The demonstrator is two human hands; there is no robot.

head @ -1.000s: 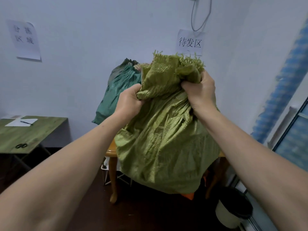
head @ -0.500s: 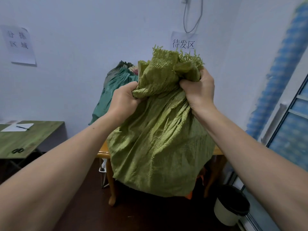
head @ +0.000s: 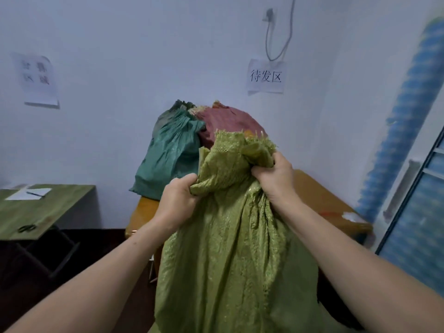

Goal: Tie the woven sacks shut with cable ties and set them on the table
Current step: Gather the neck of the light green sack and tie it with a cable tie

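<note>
**Hidden or unclear.**
- Light green woven plastic sack (head: pixel 230 248): the lower end runs off the bottom edge, so what it rests on cannot be told. Your fingers and bunched cloth cover its gathered neck.
- Orange-brown wooden table (head: pixel 319 198): the middle and front are masked by that sack. Only the left corner and right end show.
- Dark red woven sack (head: pixel 228 123): the lower part is hidden behind the light green one.
- White paper notice (head: pixel 38 80) on the left wall: characters blurred, unreadable.
- Blue-and-white patterned strip (head: pixel 403 116) at far right: smeared, nature unclear.

**Surface and room.**
- Teal-green woven sack (head: pixel 168 155): lies at the wooden table's back left against the pale wall (head: pixel 120 56), touching the red sack.
- White paper sign (head: pixel 266 76) with three black characters: on the wall above the sacks, under a wall socket (head: pixel 270 14) and looped grey cable (head: pixel 281 44).
- Olive-green folding table (head: pixel 43 210): far left, well apart from the wooden table. It carries a white sheet (head: pixel 21 194) with a pen (head: pixel 34 194) on it, and dark scissors (head: pixel 26 228) near its front edge.
- Dark floor (head: pixel 72 260) below.

**Hands.**
- Your left hand (head: pixel 177 200): fingers curled, gripping a fold at the left of the light green sack's mouth.
- Your right hand (head: pixel 276 181): clenched on the frayed, bunched top at the right, slightly higher.
- The hands are apart, the sack's mouth between them, and both bare forearms reach forward.
- The sack hangs before you, in front of the wooden table.
</note>
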